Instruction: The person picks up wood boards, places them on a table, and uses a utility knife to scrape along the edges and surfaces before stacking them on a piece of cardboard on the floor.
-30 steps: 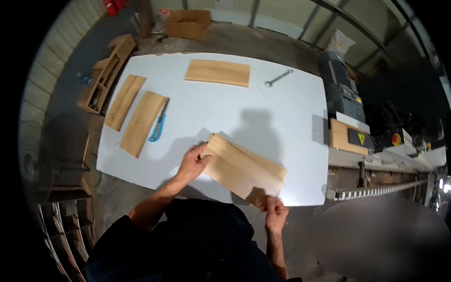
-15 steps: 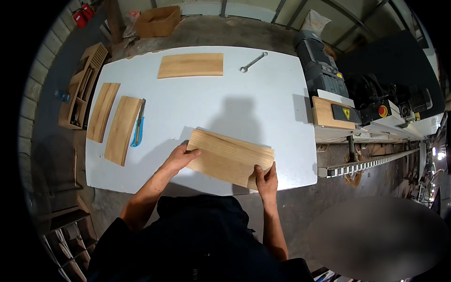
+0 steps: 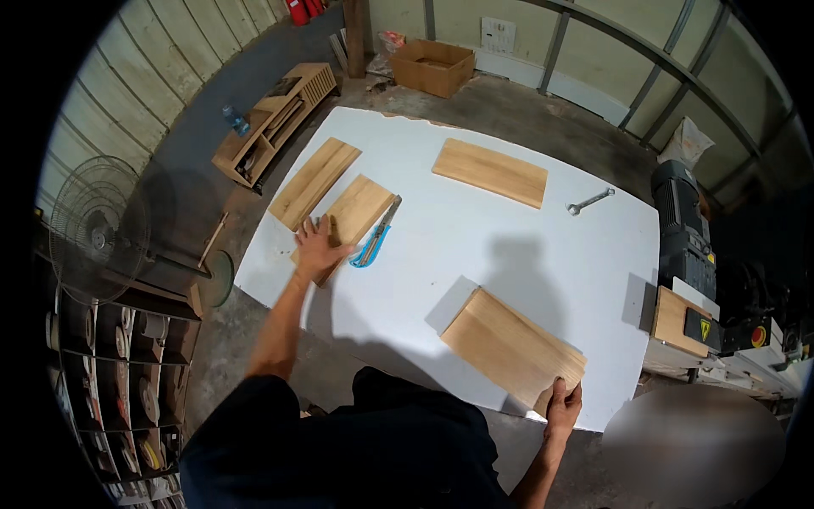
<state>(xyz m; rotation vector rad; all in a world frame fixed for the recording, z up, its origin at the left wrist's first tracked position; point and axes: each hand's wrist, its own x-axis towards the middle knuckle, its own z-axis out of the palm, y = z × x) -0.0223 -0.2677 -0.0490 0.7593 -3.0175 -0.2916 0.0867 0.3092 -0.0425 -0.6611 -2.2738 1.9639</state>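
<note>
With thumb and fingers closed on its near right corner, my right hand (image 3: 561,410) holds a light wooden board (image 3: 504,343) at a slant over the front of the white table (image 3: 441,254). My left hand (image 3: 318,248) has its fingers spread and lies on the near end of another wooden board (image 3: 360,204) at the table's left. Right beside that board is a blue utility knife (image 3: 373,240) with its blade out. A further wooden board (image 3: 315,182) lies on the left, partly past my fingertips.
At the back of the table lie one more board (image 3: 492,172) and a combination wrench (image 3: 591,202). A machine with a grey motor (image 3: 681,220) stands at the right edge. Left of the table are a fan (image 3: 100,237), a shelf rack (image 3: 127,373) and a low wooden cabinet (image 3: 275,127).
My left hand has let go of the held board and moved left onto another board. The right hand keeps its grip. The whole view has turned toward the left.
</note>
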